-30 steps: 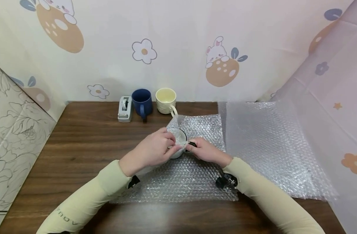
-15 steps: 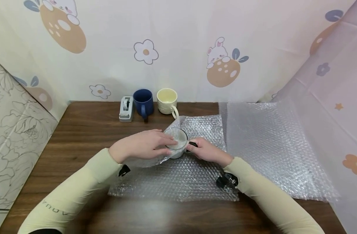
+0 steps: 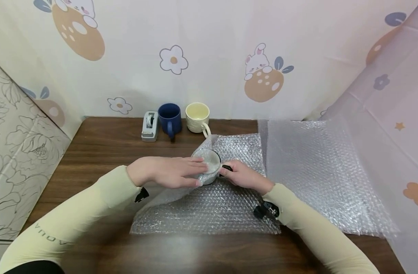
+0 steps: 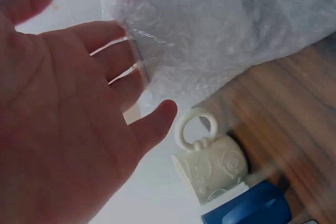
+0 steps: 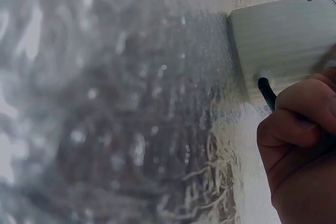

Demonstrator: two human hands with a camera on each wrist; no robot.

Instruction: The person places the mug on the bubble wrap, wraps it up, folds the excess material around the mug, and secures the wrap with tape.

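Observation:
A white mug [image 5: 283, 40] with a dark rim and black handle [image 3: 227, 168] stands on a sheet of bubble wrap [image 3: 209, 213]. My right hand [image 3: 243, 176] has its fingers curled round that handle. With fingers extended, my left hand [image 3: 173, 171] lies over the left part of the mug's top. A flap of the wrap is folded up over the mug's left side and part of its mouth, under the left fingers. In the left wrist view the left hand [image 4: 63, 119] is spread flat against the wrap [image 4: 199, 35].
Along the back of the wooden table [image 3: 102, 152] stand a tape dispenser [image 3: 149, 127], a blue mug [image 3: 169, 118] and a cream mug [image 3: 197, 117]. More bubble wrap [image 3: 315, 171] is spread at the right. A patterned cloth [image 3: 209, 45] hangs behind.
My left hand has gone from bent fingers at the mug's rim to a flatter hand, shifted left over its top. The right hand keeps its grip on the handle.

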